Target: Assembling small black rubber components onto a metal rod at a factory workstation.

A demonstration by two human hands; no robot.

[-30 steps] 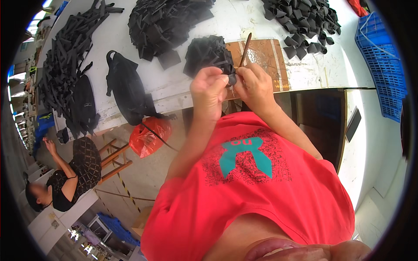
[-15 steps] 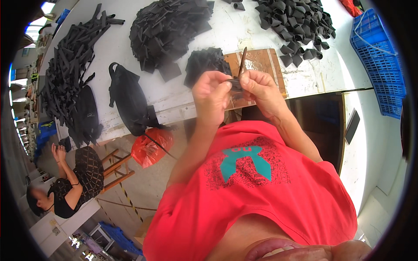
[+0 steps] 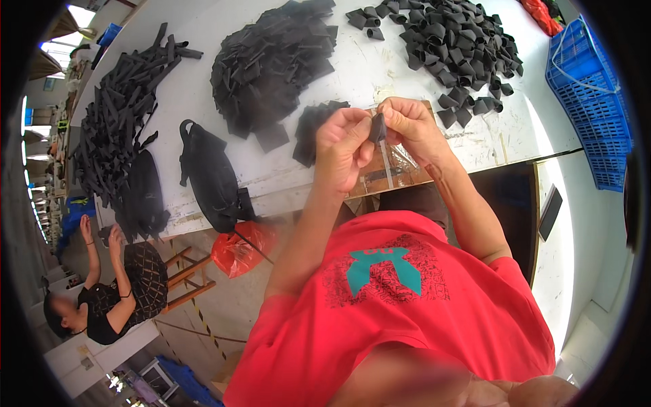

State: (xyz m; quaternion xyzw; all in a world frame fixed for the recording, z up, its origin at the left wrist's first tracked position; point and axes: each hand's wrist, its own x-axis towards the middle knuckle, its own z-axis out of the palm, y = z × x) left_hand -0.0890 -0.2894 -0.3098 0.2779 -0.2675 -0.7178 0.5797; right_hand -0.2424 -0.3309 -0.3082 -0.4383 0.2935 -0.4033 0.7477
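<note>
Between the fingertips of both hands is a small folded black fabric piece (image 3: 378, 128), raised over the front edge of the table. My left hand (image 3: 342, 146) pinches its left side, and my right hand (image 3: 415, 129) pinches it from the right. Below them lies a brown wooden board (image 3: 410, 173) with clear tape across it. Beside my left hand, partly hidden by it, sits a small stack of black fabric pieces (image 3: 308, 136). Farther right lies a heap of black folded loops (image 3: 464, 51).
A large pile of flat black pieces (image 3: 268, 74) and a heap of black strips (image 3: 112, 115) cover the table's left part. A black pouch-like item (image 3: 207, 173) lies by the edge. A blue crate (image 3: 588, 102) stands right. Another person (image 3: 102, 292) works at lower left.
The thin brown stick that stood up by my right hand no longer shows. The black piece has turned upright between my fingers. The other person's hands have moved apart.
</note>
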